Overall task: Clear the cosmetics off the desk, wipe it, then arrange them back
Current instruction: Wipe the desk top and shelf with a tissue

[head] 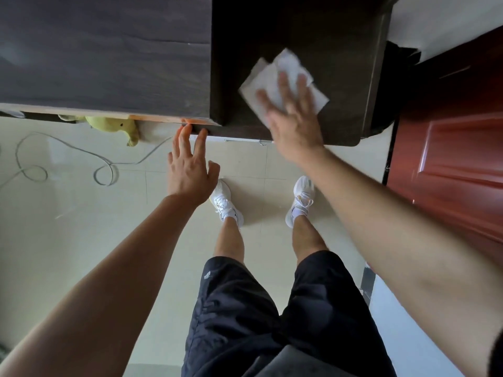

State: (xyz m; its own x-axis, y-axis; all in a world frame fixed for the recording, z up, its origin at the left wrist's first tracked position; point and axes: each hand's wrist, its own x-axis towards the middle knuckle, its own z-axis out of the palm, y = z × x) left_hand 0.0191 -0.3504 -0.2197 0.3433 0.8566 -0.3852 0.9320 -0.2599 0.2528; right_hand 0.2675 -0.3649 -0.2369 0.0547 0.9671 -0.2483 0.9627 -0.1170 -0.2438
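Observation:
A dark brown desk (pixel 272 36) fills the upper middle of the head view, and no cosmetics stand on it. A white paper towel (pixel 288 69) lies flat on the desk top near its front right part. My right hand (pixel 292 115) presses on the towel with straight, spread fingers. My left hand (pixel 190 164) is spread in front of the desk's near edge, its fingertips at the edge near the left front corner. It holds nothing.
A grey bed (pixel 95 50) adjoins the desk on the left. A yellow plush toy (pixel 114 126) and a grey cable (pixel 68 153) lie on the tiled floor. A red-brown door (pixel 449 159) stands on the right. My legs and white shoes are below.

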